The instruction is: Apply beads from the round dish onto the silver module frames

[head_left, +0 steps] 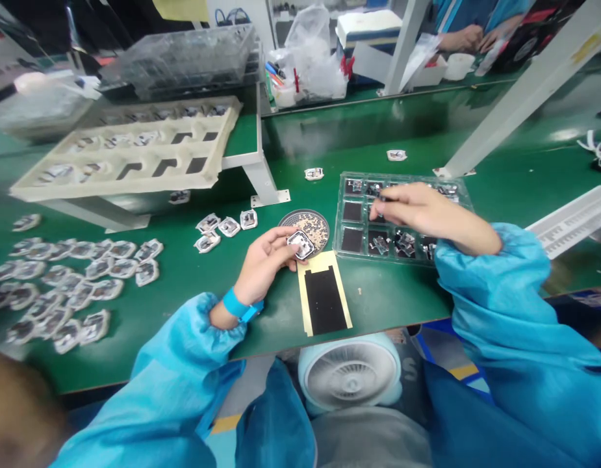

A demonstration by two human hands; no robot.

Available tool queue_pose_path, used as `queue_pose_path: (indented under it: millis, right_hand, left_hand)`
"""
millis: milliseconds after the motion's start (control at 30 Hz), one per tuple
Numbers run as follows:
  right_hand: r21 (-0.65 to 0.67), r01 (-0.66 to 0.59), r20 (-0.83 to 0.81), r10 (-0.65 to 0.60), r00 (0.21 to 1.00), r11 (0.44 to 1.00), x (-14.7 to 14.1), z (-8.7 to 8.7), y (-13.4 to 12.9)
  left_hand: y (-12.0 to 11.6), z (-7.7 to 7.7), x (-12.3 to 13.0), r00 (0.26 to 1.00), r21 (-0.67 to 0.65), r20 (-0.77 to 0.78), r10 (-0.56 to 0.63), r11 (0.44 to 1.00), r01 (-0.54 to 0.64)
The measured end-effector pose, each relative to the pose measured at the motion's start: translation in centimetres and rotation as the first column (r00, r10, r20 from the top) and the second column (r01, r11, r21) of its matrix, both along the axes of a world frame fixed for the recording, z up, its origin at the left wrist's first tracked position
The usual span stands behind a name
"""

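My left hand [265,260] grips a small white-rimmed housing [301,245] between thumb and fingers, its inner side turned up. Beneath it lies a round grey dish [286,218] strewn with tiny tan and dark pieces. My right hand [414,209] reaches over a clear compartment tray [338,218], thumb and forefinger drawn together. Whatever may be between those fingertips is too small to make out. Small dark electronic parts [405,243] lie in several of the tray's compartments. Just below the dish, a black sheet on yellow backing [324,302] rests near the table edge.
Many similar housings [80,294] cover the left of the green table [193,338]. A cream moulded tray [158,156] stands on a raised shelf. A slanted white post [514,91] rises behind my right hand. Across the table, a co-worker's hands [468,39] are busy.
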State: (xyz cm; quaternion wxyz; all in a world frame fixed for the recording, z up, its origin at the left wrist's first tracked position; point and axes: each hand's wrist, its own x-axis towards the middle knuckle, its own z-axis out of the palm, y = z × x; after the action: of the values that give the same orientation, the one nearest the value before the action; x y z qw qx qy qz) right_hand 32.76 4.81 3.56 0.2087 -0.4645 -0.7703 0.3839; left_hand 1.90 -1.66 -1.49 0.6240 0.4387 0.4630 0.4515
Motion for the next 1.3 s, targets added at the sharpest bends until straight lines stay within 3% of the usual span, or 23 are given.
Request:
queue_pose_path:
  millis: [67, 167, 267, 467, 567, 667, 767, 867, 967, 1067, 1300]
  right_hand:
    - [0.042, -0.047, 0.370, 0.028, 0.929, 0.998, 1.2, -0.5, 0.0]
    - [0.082, -0.077, 0.605, 0.012, 0.796, 0.994, 1.8, -1.6, -0.2]
    - [0.098, -0.080, 0.658, -0.004, 0.753, 0.992, 1.6, -2.2, -0.5]
    - [0.076, -0.095, 0.629, 0.027, 0.777, 0.993, 1.6, -1.6, -0.3]
    - [0.041, -0.099, 0.525, 0.063, 0.849, 0.994, 1.6, -0.9, -0.3]
    - [0.057, -0.017, 0.195, 0.005, 0.981, 0.998, 0.6, 0.0, -0.8]
    - [0.007, 0.047, -0.063, -0.046, 0.997, 0.999, -1.5, 0.3, -1.8]
    - [-0.074, -0.013, -0.216, -0.004, 0.976, 0.997, -4.1, -0.3, -3.0]
    - [-0.149, -0.045, -0.273, 0.003, 0.962, 0.988, -6.1, -1.4, -3.9]
    - [-0.177, 0.004, -0.269, -0.052, 0.962, 0.984, -7.2, -2.5, -4.3]
    - [-0.203, 0.100, -0.281, -0.155, 0.947, 0.974, -7.8, -3.7, -4.5]
  left_hand:
    - [0.0, -0.1, 0.3, 1.000, 0.018, 0.024, -0.006, 1.000, 0.006]
    - [0.0, -0.2, 0.7, 1.000, 0.038, -0.006, -0.011, 0.999, 0.012]
    - [0.0, -0.3, 0.9, 0.995, 0.077, -0.097, -0.020, 0.997, 0.028]
    - [0.3, -0.6, 1.5, 0.984, 0.142, -0.176, 0.042, 0.990, -0.017]
    - [0.7, -0.6, 2.0, 0.987, 0.125, -0.157, 0.032, 0.992, -0.012]
    - [0.9, -0.3, 2.7, 0.995, 0.119, -0.095, 0.014, 0.993, -0.002]
    - [0.9, 0.2, 3.2, 0.998, 0.089, -0.030, 0.046, 0.995, -0.043]
    - [0.6, 0.7, 3.4, 0.995, 0.036, 0.015, 0.102, 0.994, -0.103]
    - [0.3, 1.0, 3.5, 0.987, -0.022, 0.046, 0.151, 0.988, -0.150]
    - [0.1, 0.9, 3.4, 0.985, -0.018, 0.035, 0.168, 0.986, -0.168]
    - [-0.2, -0.2, 2.5, 0.993, 0.196, -0.050, 0.103, 0.976, -0.092]
